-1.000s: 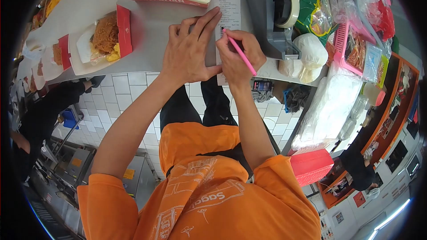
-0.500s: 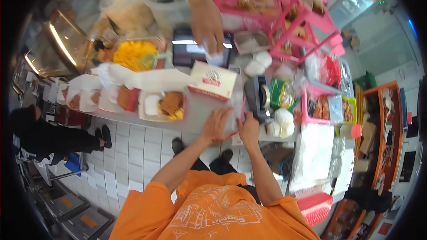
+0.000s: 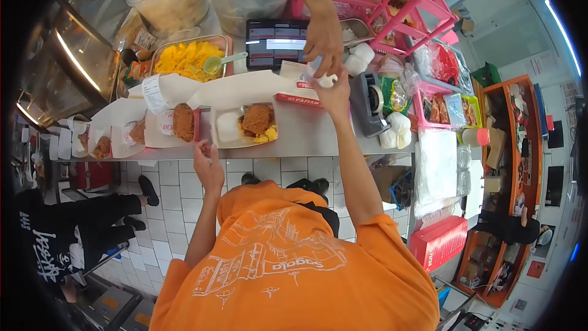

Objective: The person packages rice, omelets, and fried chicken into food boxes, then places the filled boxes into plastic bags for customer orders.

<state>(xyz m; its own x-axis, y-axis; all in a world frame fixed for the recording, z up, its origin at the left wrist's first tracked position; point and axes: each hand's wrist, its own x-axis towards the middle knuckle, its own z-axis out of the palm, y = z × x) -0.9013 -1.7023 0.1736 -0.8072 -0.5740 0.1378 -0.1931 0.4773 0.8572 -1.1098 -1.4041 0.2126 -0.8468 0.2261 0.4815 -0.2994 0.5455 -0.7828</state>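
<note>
My right hand (image 3: 334,93) reaches up over the counter and meets a co-worker's hand (image 3: 324,40), its fingers closed on a small white item (image 3: 327,80) between the two. My left hand (image 3: 209,170) is open at the counter's front edge, fingers apart and holding nothing. Just above it stands an open box with a piece of fried chicken (image 3: 184,121). To its right, another open box holds rice (image 3: 229,127), fried chicken (image 3: 257,117) and yellow pieces. A white and red lidded box (image 3: 299,99) lies beside my right hand, which partly hides it.
A tablet (image 3: 275,44) stands behind the boxes, beside a tray of yellow food (image 3: 188,58) with a green spoon. Right of my right hand are a tape dispenser (image 3: 366,107) and white wrapped bundles (image 3: 397,132). Pink racks (image 3: 401,9) stand at the back. Another person (image 3: 79,224) is at the left.
My left hand has moved left, away from the lidded box. My right hand has risen to the co-worker's hand and closed on the white item. The lidded box is now farther back.
</note>
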